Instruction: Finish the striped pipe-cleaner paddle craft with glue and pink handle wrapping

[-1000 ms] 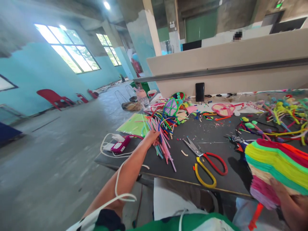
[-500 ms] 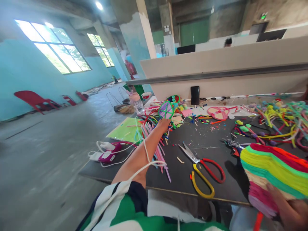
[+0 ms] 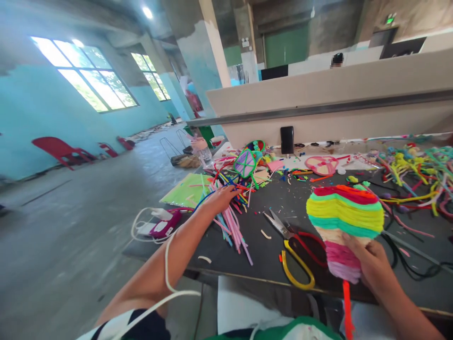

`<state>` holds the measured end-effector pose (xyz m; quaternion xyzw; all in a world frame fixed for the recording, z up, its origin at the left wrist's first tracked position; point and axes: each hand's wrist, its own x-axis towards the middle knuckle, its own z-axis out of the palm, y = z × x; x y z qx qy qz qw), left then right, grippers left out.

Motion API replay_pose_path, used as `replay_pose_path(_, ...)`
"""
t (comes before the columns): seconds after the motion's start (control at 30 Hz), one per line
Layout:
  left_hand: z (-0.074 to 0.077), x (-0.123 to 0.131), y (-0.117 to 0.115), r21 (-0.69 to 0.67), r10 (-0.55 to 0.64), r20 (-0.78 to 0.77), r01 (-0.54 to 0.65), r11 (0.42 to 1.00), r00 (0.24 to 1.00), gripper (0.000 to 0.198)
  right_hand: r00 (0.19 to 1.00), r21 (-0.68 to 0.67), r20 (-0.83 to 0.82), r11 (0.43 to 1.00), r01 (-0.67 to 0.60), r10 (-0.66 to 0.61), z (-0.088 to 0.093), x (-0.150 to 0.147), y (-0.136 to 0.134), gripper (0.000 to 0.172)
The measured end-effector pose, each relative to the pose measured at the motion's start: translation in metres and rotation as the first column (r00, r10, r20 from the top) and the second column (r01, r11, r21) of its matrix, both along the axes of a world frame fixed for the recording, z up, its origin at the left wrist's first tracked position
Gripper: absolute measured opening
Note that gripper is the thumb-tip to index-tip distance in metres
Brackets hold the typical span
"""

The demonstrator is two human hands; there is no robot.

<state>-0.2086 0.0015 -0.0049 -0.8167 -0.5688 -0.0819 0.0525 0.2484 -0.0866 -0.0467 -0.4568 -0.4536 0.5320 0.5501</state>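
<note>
My right hand (image 3: 370, 257) grips a paddle-shaped piece (image 3: 345, 212) covered in striped fuzzy pipe cleaners, its orange-red stem (image 3: 348, 307) pointing down. It is held upright above the table's front edge, thumb across its face. My left hand (image 3: 224, 198) lies over the pile of loose pipe cleaners, its fingers drawn together. A blue pipe cleaner (image 3: 203, 199) runs beside that hand and seems to be in it, though the grip is partly hidden. Below are pink and purple pipe cleaners (image 3: 237, 231). Between the hands lie scissors (image 3: 283, 229) with one red and one yellow handle.
A phone (image 3: 287, 140) leans on the partition. A green-edged craft piece (image 3: 245, 164) and a pink one (image 3: 321, 165) lie farther back. Tangled pipe cleaners (image 3: 417, 170) cover the right side. A purple power strip (image 3: 166, 224) with white cables sits left, near a green sheet (image 3: 182, 189).
My left hand has drawn back towards me from the green-edged piece, and a blue pipe cleaner now shows beside it. My right hand has brought the striped piece left and turned it upright.
</note>
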Motion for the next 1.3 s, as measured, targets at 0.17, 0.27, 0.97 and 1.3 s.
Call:
replay_pose_path(0.17,-0.005,0.056,0.006,-0.125,-0.029,0.286,0.067,0.990,0.958,0.061,0.963,0.029,-0.268,0.999,-0.013,0.020,0.027,-0.037,0.024,0.032)
replay_pose_path(0.27,-0.005,0.099,0.013,-0.187,-0.019,0.530,0.139,0.972,0.848,0.040,0.925,0.006,-0.370,0.996,-0.092,0.087,0.041,-0.061,0.043,0.028)
replay_pose_path(0.97,-0.011,0.189,-0.026,-0.218,0.453,0.783,0.493,0.842,-0.427,0.033,0.839,0.135,-0.381,0.921,-0.365,0.388,0.010,-0.080,0.078,0.029)
replay_pose_path(1.3,-0.010,0.192,-0.027,-0.265,0.495,0.736,0.477,0.838,-0.462,0.028,0.830,0.195,-0.504,0.968,-0.159,0.238,0.025,-0.065,0.092,0.030)
